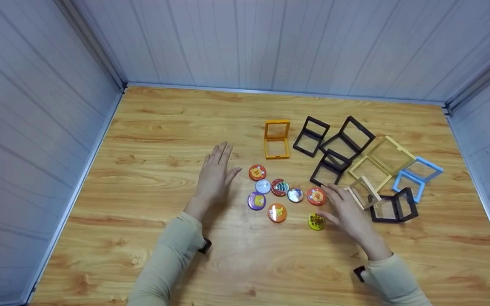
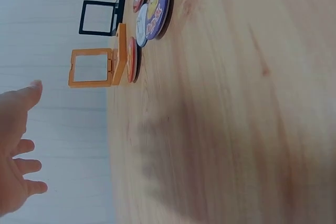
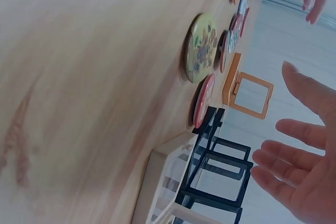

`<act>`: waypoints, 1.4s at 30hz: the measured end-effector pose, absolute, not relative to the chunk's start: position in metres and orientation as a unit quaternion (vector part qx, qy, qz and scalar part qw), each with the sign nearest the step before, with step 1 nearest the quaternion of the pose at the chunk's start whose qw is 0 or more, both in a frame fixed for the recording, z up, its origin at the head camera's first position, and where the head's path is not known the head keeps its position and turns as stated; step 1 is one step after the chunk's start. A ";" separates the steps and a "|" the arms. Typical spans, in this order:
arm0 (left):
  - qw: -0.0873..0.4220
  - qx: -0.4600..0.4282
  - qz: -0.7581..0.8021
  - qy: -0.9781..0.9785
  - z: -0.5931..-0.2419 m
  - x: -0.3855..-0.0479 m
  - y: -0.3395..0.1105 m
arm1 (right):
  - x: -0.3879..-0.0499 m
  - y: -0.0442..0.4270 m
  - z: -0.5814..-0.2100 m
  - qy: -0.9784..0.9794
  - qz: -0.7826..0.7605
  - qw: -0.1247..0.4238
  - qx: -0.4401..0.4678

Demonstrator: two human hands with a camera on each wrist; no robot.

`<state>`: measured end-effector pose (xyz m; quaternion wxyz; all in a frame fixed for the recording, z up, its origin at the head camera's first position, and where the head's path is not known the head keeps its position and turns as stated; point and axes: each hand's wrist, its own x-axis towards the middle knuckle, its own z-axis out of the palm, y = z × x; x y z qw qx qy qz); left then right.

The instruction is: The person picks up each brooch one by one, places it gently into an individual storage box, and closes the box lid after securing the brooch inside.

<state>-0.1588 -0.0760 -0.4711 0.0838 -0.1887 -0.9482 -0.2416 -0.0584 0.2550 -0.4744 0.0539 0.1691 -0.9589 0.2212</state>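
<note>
My left hand [image 1: 214, 176] hovers above the wood-grain table, left of a group of round badges, its fingers extended and holding nothing. Closest to it are a red badge [image 1: 257, 172], a white badge [image 1: 263, 186] and a purple badge [image 2: 158, 10]. Over on the right, my right hand [image 1: 349, 213] is raised with fingers spread and nothing in its grasp. Near its thumb lies a yellow badge [image 3: 201, 48], and by its fingertips another red badge [image 1: 316, 196]. A cream hinged frame [image 1: 362, 192] stands unfolded just beyond that hand, partly hidden by it.
An orange hinged frame [image 1: 277, 139] stands at the back, with several black frames [image 1: 311, 136] to its right. A large gold frame [image 1: 383, 163] and a blue frame [image 1: 417, 178] are farther right. Between the hands lie an orange badge [image 1: 277, 212] and others. Pale panels wall the table.
</note>
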 end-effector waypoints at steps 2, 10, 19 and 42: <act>0.092 -0.189 -0.248 -0.946 -0.470 -0.163 -0.074 | -0.058 0.254 -0.475 -0.958 0.221 0.053 0.176; 0.120 -0.189 -0.263 -0.938 -0.466 -0.181 -0.063 | -0.054 0.253 -0.480 -0.950 0.226 0.028 0.213; 0.094 -0.174 -0.276 -0.940 -0.458 -0.204 -0.049 | -0.052 0.256 -0.486 -0.945 0.202 0.004 0.256; -0.029 -0.158 -0.335 -0.928 -0.453 -0.247 -0.011 | -0.045 0.258 -0.494 -0.943 0.184 -0.055 0.274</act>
